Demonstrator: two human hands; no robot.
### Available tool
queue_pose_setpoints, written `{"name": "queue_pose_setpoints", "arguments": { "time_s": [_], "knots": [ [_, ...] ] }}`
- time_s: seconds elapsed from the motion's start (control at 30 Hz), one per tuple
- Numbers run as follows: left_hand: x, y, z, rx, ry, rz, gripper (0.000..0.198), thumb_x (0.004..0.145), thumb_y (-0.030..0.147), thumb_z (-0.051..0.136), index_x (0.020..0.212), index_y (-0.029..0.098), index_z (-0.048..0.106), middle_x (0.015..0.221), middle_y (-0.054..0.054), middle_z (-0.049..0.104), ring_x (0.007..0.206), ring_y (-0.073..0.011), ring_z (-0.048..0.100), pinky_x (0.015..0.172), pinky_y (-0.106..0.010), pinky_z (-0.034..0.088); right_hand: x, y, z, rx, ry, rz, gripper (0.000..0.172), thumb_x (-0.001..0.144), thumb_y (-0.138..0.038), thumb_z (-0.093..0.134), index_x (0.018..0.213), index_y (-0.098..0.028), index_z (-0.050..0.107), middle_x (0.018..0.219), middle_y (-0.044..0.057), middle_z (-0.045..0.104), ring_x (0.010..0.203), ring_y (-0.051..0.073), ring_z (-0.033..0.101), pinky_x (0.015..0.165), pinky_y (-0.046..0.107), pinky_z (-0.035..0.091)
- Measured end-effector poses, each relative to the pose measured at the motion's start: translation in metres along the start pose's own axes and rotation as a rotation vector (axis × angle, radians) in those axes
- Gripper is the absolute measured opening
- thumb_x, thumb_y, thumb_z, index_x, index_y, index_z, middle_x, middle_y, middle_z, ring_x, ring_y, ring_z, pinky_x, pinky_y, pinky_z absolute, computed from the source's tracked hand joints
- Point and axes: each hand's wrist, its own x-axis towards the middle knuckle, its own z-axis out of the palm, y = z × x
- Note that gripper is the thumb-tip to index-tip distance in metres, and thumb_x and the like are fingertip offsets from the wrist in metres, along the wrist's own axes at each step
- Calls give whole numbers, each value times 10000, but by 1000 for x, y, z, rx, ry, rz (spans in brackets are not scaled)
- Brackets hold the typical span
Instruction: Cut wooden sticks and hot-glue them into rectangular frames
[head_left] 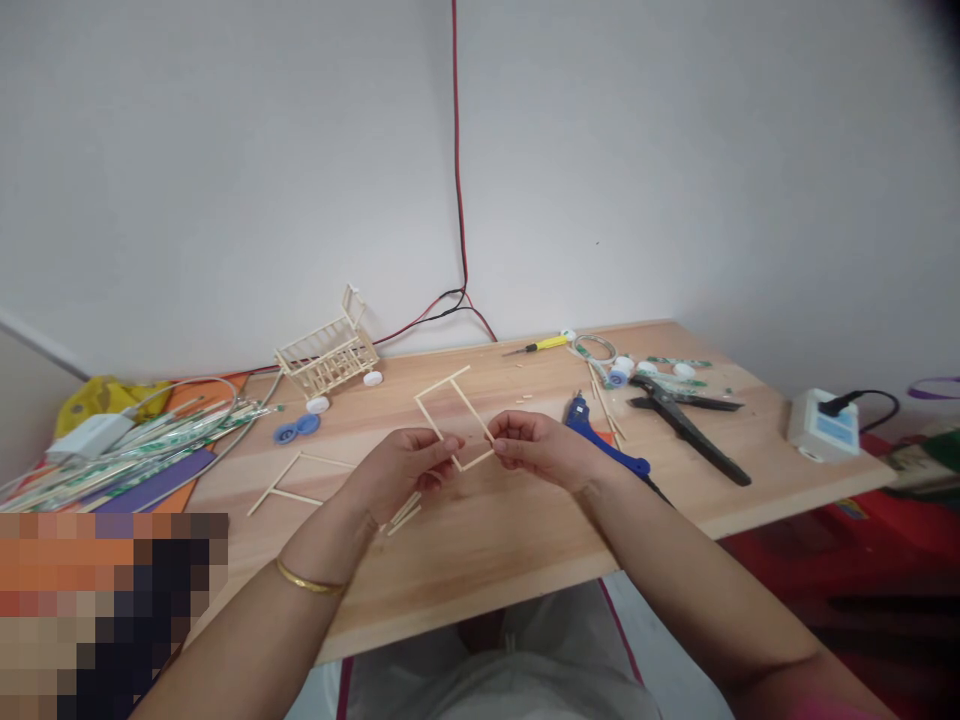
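A small rectangular frame of thin wooden sticks is held up above the table between my two hands. My left hand pinches its lower left corner. My right hand pinches the lower right corner. One stick end juts out past the frame's top right. Left of my left hand, a second stick frame lies flat, partly hidden by my wrist. Short loose sticks lie under my left hand. Just right of my right hand is a blue glue gun.
A miniature stick cart with white cap wheels stands at the back left, near blue caps. Wrapped sticks pile up at left. At right are black-handled cutters, a yellow craft knife and a white power socket.
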Motion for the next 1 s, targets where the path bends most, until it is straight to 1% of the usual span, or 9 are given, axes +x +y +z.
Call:
{"name": "queue_pose_setpoints", "arguments": {
  "time_s": [0.1,0.17,0.23,0.3,0.43,0.6,0.7,0.87,1.0],
  "knots": [
    [1,4,-1,-104,79,39,346,680,392,701,895,130,629,696,-20,608,540,-74,549,429,-151,375,0,0,-2,-60,25,3,241,703,-332,708,841,-173,590,633,-49,503,553,60,431,531,209,298],
    [3,6,-3,-158,144,69,320,700,375,683,905,143,601,690,-11,606,528,-77,560,420,-149,383,0,0,-3,-88,23,8,245,703,-341,705,841,-172,594,636,-50,502,548,58,428,526,209,296],
    [4,7,-5,-179,194,95,267,722,351,658,871,143,581,666,-8,603,513,-87,570,409,-154,391,0,0,-4,-102,23,14,248,704,-345,702,846,-170,598,631,-51,495,544,56,422,523,207,297],
    [5,8,-7,-173,214,108,210,740,321,635,820,140,564,650,-11,603,506,-95,577,405,-159,401,0,1,-5,-100,31,23,253,702,-348,704,849,-171,601,625,-51,495,542,56,421,521,206,299],
    [5,9,-7,-168,210,92,143,768,263,598,758,129,549,638,-28,616,496,-96,579,407,-159,414,2,3,-7,-59,58,33,267,711,-372,697,872,-169,631,645,-36,523,549,58,439,531,210,317],
    [5,9,-8,-210,230,111,106,771,215,593,751,120,551,662,-38,631,503,-89,584,420,-157,434,4,3,-7,105,161,42,394,765,-504,601,875,-132,666,706,30,590,592,82,496,560,229,362],
    [7,7,-10,-222,227,118,107,764,216,605,749,123,553,658,-35,630,505,-93,588,430,-166,449,5,3,-8,178,177,54,434,769,-541,578,852,-123,665,717,50,608,614,95,522,583,238,387],
    [8,7,-11,-242,224,111,93,764,206,609,757,123,566,658,-31,633,515,-86,593,453,-163,462,4,3,-7,87,139,12,317,736,-421,672,911,-157,653,743,22,609,617,77,514,576,217,376],
    [6,8,-11,-234,188,79,99,764,210,617,762,115,590,670,-40,640,529,-87,595,462,-167,466,3,1,-6,67,133,11,285,704,-378,708,878,-161,650,701,-4,574,602,72,495,562,213,370]
  ]
}}
